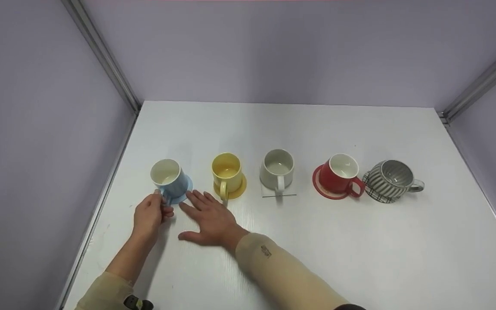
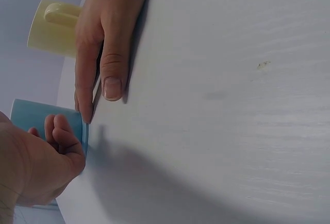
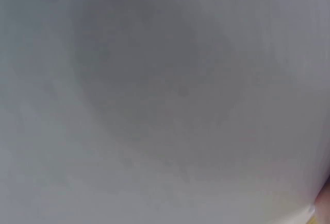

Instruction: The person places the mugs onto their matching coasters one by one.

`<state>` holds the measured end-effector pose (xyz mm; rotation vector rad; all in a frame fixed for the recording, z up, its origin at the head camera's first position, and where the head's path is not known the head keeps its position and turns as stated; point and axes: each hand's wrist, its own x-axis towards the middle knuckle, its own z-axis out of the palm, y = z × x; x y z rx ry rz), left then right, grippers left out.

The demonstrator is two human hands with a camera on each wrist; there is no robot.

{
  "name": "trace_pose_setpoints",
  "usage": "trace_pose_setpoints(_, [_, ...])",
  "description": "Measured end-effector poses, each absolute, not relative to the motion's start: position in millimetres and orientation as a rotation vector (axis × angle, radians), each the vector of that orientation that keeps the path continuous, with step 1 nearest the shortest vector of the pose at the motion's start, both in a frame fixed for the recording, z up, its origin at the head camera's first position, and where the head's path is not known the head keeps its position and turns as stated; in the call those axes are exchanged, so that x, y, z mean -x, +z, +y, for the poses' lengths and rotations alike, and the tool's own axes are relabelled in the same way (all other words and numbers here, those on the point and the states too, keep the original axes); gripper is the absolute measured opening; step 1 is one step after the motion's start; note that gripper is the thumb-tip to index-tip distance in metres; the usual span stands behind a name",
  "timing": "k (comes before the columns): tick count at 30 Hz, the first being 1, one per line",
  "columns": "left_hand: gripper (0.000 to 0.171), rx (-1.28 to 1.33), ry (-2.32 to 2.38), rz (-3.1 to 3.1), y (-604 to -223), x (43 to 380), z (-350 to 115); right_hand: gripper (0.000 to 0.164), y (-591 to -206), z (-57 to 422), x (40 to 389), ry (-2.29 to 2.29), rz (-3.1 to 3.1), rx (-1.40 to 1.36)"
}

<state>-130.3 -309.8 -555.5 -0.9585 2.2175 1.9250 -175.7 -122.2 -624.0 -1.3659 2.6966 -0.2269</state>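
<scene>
At the left end of a row of mugs, a light blue mug (image 1: 176, 186) stands on a blue coaster (image 1: 189, 182). My left hand (image 1: 148, 216) grips its handle, which the fingers partly cover. My right hand (image 1: 212, 221) lies palm down with fingers straight and spread, its fingertips at the near right edge of the blue coaster. In the left wrist view the blue mug (image 2: 38, 115) shows behind the curled fingers of the left hand (image 2: 38, 167). The right wrist view is mostly blurred white tabletop.
Right of the hands, a yellow mug (image 1: 226, 170) stands on a yellow coaster (image 1: 240, 187). Further along are a pale grey-white mug (image 1: 269, 176) on a square coaster, a red mug (image 1: 334, 178) on a red coaster, and a striped mug (image 1: 383, 181) on a dark-patterned coaster. Walls enclose the table (image 1: 360, 249).
</scene>
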Motion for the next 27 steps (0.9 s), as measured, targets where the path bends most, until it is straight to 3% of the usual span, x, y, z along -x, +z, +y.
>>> trace_pose_setpoints(27, [0.059,1.002,1.896,2.195,-564.1,117.3,-312.9,0.087,-632.5,-124.8,167.9,-0.253,2.668,1.393])
